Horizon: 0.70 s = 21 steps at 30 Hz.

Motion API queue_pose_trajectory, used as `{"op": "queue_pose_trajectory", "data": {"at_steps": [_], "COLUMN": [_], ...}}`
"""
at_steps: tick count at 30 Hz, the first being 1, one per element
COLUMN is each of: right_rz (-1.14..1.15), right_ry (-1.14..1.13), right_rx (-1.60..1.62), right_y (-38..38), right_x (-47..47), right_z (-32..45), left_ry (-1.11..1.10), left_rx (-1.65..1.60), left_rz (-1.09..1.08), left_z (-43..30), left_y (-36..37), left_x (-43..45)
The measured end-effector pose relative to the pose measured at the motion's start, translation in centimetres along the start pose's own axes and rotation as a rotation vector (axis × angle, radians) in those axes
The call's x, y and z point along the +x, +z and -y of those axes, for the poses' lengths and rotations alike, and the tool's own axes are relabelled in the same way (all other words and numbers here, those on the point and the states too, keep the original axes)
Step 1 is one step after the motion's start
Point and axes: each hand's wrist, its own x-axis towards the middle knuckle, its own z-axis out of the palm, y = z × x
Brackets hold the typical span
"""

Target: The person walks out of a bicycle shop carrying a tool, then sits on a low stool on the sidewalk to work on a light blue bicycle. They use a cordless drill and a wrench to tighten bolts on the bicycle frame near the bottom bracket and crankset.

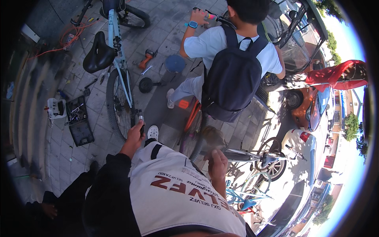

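Observation:
My left hand (136,137) is closed around the dark handle of a hand tool with a metal cylindrical head (140,116). Its exact kind cannot be told. The tool is beside the rear wheel (112,103) of a light blue bicycle (111,32) with a black saddle (99,53). To the right, my right hand (217,163) has its fingers curled, and I cannot tell whether anything is in them. Just beyond it is a blurred brownish object (212,137), near the wheel (197,145) of a bicycle with an orange frame (192,115).
A person with a dark backpack (234,77) stands ahead, a hand on a handlebar grip (210,16). An open toolbox (81,133), cordless power tool (147,58), wrench (147,70), blue-topped round stool (175,64) and orange cable (71,37) occupy the paving. Cars (305,112) stand right.

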Motion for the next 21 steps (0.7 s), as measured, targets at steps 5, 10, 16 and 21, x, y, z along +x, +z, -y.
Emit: {"op": "queue_pose_trajectory", "data": {"at_steps": [5,10,16,21], "right_rz": [0.024,0.045,0.041,0.066], "right_ry": [-0.032,-0.03,0.007,-0.014], "right_rx": [-0.003,-0.01,-0.098,-0.103], "right_y": [0.2,1.0,2.8,3.7], "right_x": [0.5,0.7,0.9,1.6], "right_z": [0.0,0.4,2.0,1.9], "left_ry": [0.015,-0.014,-0.001,-0.006], "left_rx": [-0.003,-0.018,0.003,0.021], "left_rz": [-0.001,-0.021,0.003,-0.007], "left_z": [0.2,-0.4,-1.7,-2.6], "left_y": [0.2,0.4,0.3,0.4], "left_x": [-0.1,-0.2,0.1,0.5]}}
